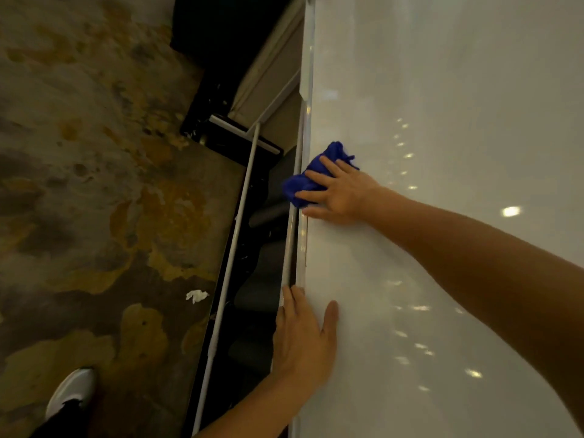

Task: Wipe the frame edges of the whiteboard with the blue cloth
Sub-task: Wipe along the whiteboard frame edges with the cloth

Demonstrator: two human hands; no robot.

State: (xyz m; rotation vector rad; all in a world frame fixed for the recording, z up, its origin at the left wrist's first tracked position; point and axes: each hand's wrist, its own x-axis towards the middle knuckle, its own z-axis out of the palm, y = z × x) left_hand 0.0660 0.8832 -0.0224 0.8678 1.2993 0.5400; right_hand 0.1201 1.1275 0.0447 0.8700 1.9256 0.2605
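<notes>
The whiteboard [442, 153] fills the right side of the head view, glossy white with light reflections. Its thin metal frame edge [304, 241] runs down the picture's middle. My right hand [343, 194] presses the crumpled blue cloth [305, 181] against that edge, fingers spread flat over the cloth. The cloth hangs a little past the edge. Lower down, my left hand [303, 339] grips the same edge, fingers curled behind it and thumb lying on the white surface.
A white metal rail [232, 248] of the board's stand runs beside the edge over a dark gap. Patterned brown carpet [94, 184] covers the left, with a crumpled white tissue [196, 295] on it. My white shoe [71, 393] shows bottom left.
</notes>
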